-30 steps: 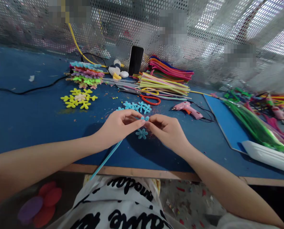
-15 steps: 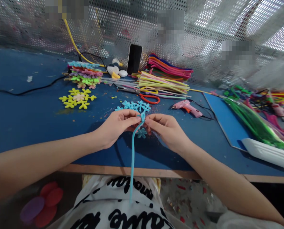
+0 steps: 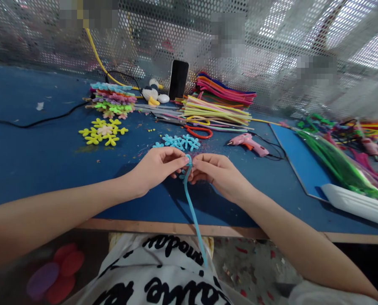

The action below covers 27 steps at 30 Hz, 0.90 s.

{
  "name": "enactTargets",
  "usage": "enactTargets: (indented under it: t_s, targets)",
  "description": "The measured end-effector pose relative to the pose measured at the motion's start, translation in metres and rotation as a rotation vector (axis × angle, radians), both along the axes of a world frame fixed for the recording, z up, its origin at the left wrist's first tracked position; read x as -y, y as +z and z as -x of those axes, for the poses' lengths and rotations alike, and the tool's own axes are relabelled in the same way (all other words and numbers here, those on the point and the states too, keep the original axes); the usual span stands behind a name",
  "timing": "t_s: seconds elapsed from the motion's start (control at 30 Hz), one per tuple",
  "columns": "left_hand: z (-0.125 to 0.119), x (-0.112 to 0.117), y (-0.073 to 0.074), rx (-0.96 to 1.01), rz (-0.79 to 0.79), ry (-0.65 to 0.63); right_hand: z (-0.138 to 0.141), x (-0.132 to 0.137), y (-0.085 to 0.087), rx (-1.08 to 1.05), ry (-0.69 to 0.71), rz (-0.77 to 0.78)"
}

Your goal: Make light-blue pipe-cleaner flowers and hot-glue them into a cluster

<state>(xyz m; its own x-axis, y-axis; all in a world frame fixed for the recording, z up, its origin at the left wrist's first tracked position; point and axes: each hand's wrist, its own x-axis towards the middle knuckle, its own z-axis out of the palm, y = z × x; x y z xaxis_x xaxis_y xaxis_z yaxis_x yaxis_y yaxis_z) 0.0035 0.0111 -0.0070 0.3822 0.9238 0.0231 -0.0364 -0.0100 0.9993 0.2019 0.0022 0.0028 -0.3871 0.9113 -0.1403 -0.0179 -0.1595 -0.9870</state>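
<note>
A light blue pipe cleaner is bent into a small loop at its top, and its long tail hangs over the table edge toward my lap. My left hand pinches the loop from the left between thumb and finger. From the other side, my right hand pinches the same loop, its fingers curled. Just behind my fingertips lie several light blue pipe-cleaner flower shapes on the blue table. Another small blue piece beneath the hands is mostly hidden by the fingers.
A yellow snowflake shape lies left, below a stack of coloured snowflakes. Behind are red-handled scissors, pipe-cleaner bundles and a phone. A pink glue gun sits right, near a blue board and a green bag.
The pipe cleaner's hanging tail has swung from left to right. Its loop has turned and dropped slightly between my fingers, while both hands stay in nearly the same place.
</note>
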Motion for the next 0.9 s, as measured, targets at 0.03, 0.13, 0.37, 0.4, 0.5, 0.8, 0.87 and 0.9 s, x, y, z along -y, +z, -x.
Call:
enactTargets:
  t_s: [0.03, 0.13, 0.37, 0.4, 0.5, 0.8, 0.87, 0.9]
  targets:
    - [0.0, 0.0, -0.001, 0.001, -0.009, 0.002, 0.0, -0.001, -0.001, -0.04, 0.006, 0.039]
    - [0.0, -0.002, -0.004, -0.01, -0.023, -0.013, 0.001, -0.001, -0.003, -0.102, 0.001, 0.097]
    - [0.002, -0.004, -0.005, -0.116, -0.198, 0.006, 0.002, 0.001, -0.001, -0.131, -0.046, 0.103]
    - [0.003, -0.004, -0.004, -0.153, -0.278, -0.001, 0.001, 0.001, 0.0, -0.176, -0.035, 0.159]
    - [0.007, -0.006, -0.001, -0.273, -0.533, -0.024, -0.001, -0.001, 0.003, -0.285, 0.037, 0.367]
    - [0.011, -0.004, 0.006, -0.404, -0.649, 0.08, 0.002, 0.002, 0.01, -0.077, 0.05, 0.273]
    - [0.01, -0.005, 0.005, -0.413, -0.508, 0.094, 0.001, 0.001, 0.008, 0.003, -0.008, 0.115]
    - [0.01, -0.005, 0.004, -0.408, -0.44, 0.094, 0.001, 0.0, 0.006, 0.047, -0.038, 0.031]
